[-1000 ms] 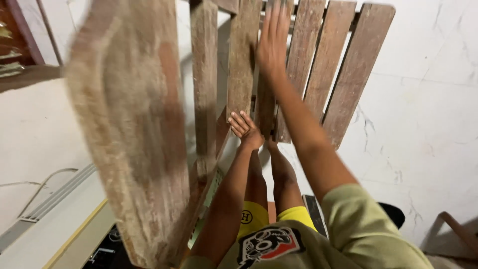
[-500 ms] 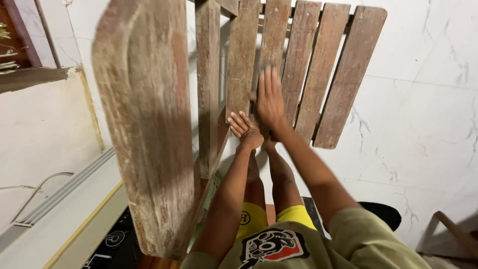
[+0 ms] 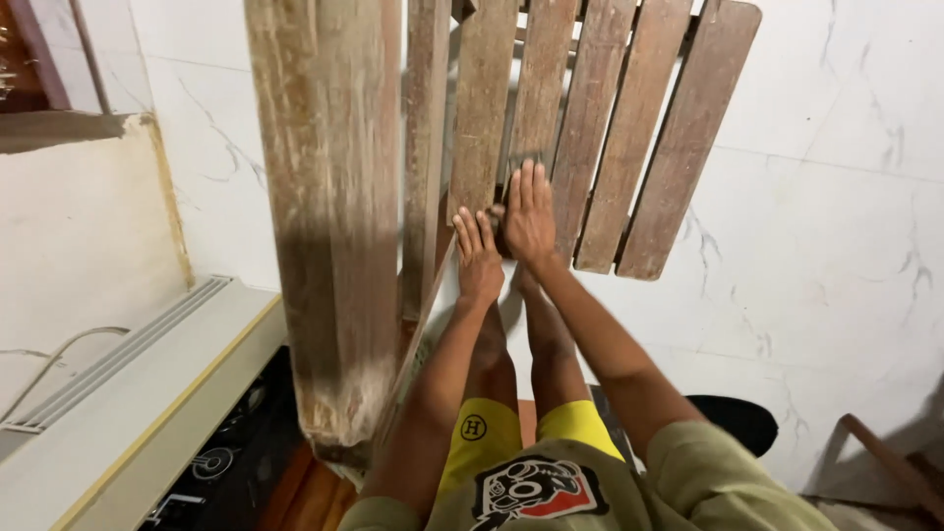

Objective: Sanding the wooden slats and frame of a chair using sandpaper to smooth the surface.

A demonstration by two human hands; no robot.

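A weathered wooden slatted chair seat (image 3: pixel 629 138) stands in front of me, its several brown slats running away from me over the white floor. My left hand (image 3: pixel 478 258) lies flat with fingers together on the near end of one slat. My right hand (image 3: pixel 529 214) presses flat on the neighbouring slats, palm down, fingers straight, with something dark under the fingers that I cannot make out. A broad worn wooden board (image 3: pixel 329 197), part of the same chair, rises close to the camera on the left. Neither hand grips anything.
White marble-look tiles (image 3: pixel 836 256) cover the floor. A white ledge with a ribbed rail (image 3: pixel 128 374) runs along the left, above a dark device (image 3: pixel 226 452). My legs in yellow shorts (image 3: pixel 511 433) are below. Another wooden piece (image 3: pixel 885 452) lies at the lower right.
My right hand slid back down the slats toward me, from the far end to beside my left hand. My left hand flattened onto the slat. The view shifted, with the broad board now more upright.
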